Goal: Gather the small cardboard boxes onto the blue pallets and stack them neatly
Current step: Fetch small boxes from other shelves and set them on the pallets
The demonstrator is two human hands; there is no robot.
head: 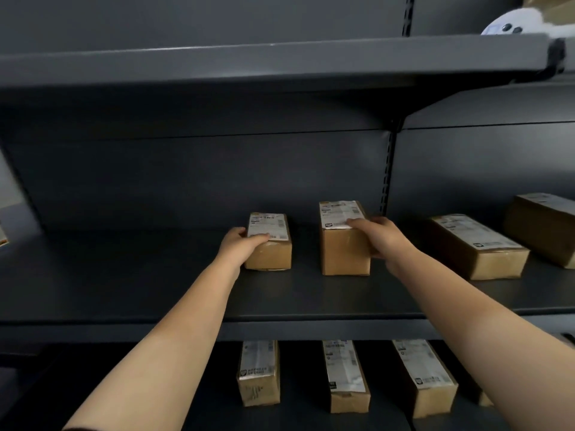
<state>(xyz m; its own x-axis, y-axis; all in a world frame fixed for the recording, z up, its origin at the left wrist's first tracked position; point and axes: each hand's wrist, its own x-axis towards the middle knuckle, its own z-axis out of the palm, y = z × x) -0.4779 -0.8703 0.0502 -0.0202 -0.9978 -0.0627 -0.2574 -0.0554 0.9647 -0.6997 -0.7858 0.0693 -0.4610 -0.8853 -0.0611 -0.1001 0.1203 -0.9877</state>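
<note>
2 held boxes [270,244] [343,241], long axes shelf-backward

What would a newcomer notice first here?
Two bare arms reaching onto the dark middle shelf, the left hand gripping a small labelled cardboard box and the right hand a taller box beside it. More boxes line the shelf below.

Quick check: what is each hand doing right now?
Left hand: grips the shorter cardboard box on the middle shelf.
Right hand: grips the taller cardboard box beside it.
</note>
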